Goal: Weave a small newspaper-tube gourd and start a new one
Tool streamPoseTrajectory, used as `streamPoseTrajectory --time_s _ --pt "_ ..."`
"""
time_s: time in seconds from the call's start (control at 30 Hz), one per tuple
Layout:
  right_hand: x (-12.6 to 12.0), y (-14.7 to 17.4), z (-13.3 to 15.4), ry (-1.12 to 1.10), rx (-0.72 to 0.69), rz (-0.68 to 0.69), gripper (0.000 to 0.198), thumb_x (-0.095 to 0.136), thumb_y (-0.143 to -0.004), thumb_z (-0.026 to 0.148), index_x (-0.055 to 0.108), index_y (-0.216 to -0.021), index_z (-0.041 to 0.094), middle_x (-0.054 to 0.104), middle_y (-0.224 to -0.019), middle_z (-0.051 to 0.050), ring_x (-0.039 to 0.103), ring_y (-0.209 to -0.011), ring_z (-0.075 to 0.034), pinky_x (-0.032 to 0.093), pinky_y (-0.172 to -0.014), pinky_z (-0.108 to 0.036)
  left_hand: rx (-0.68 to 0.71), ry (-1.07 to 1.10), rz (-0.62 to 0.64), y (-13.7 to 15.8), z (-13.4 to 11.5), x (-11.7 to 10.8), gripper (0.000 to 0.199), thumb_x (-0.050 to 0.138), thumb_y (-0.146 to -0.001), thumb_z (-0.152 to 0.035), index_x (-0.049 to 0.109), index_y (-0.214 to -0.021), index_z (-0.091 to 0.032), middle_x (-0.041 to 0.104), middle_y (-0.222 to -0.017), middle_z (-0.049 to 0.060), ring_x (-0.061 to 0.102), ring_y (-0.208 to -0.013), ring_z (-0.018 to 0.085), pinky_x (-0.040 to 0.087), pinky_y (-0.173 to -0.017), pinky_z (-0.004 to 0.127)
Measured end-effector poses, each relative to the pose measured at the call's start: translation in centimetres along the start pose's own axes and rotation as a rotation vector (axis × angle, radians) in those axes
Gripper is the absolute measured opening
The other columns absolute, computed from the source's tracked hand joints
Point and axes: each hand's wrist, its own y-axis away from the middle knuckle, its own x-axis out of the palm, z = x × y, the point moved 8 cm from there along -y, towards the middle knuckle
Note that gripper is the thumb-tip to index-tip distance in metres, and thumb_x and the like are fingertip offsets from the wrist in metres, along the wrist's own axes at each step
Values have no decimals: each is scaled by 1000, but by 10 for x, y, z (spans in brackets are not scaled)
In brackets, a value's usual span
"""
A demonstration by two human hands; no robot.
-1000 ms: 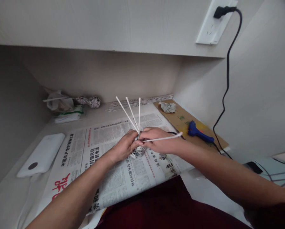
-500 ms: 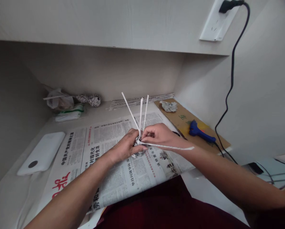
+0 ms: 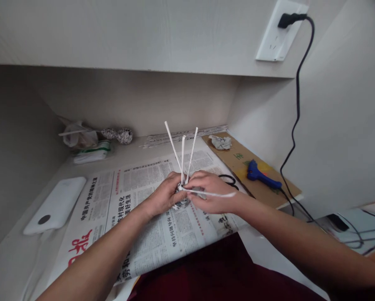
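Observation:
A small woven piece of rolled newspaper [image 3: 181, 203] sits mid-view over the newspaper sheet [image 3: 149, 175]. My left hand [image 3: 167, 194] is closed around its left side. Several white paper sticks [image 3: 174, 146] stand up and fan out from its top. One more paper stick [image 3: 217, 194] runs sideways to the right, across my right hand [image 3: 207, 190]. That hand is closed, with its fingertips at the top of the woven piece, around the base of the sideways stick. The fingers hide much of the woven piece.
A blue glue gun [image 3: 262, 174] and crumpled paper [image 3: 220, 142] lie on a cardboard sheet [image 3: 237, 156]. Black scissor handles [image 3: 229, 180] show beside my right hand. Behind lie paper sticks [image 3: 162, 139] and a woven paper piece [image 3: 124, 136]. A white power bank [image 3: 55, 205] is at left.
My right hand has turned and lowered its fingers around the sideways stick, whose free end has shifted left. The scissor handles show more. The view has tilted slightly.

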Motion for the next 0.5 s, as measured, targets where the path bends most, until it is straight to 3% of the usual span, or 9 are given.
streamPoseTrajectory --time_s 0.17,0.27,0.4,0.5 --pt "12 -2 -43 -321 392 -206 20 62 -82 37 64 -75 18 65 -68 -1 58 -63 -13 43 -59 -25 -80 38 -66 0 1 -4 25 51 -92 -37 60 -107 -20 60 -99 5 53 -97 21 41 -89 33" --pt "18 -3 -58 -458 506 -281 20 68 -77 36 60 -84 19 61 -64 3 55 -58 -12 41 -53 -23 -106 29 -102 1 3 -8 25 51 -91 -37 61 -108 -21 61 -99 6 53 -97 21 41 -89 34" --pt "18 -8 -56 -488 469 -240 23 68 -77 34 63 -95 21 52 -59 6 48 -54 -10 38 -50 -22 -72 36 -105 0 1 -10 29 51 -92 -33 60 -118 -24 61 -116 7 52 -105 23 37 -97 36" --pt "11 -13 -45 -429 360 -268 22 70 -76 31 68 -95 21 57 -73 2 53 -64 -12 44 -59 -25 -53 35 -105 -1 -1 -10 32 50 -92 -32 58 -122 -24 57 -125 8 51 -109 24 36 -100 39"
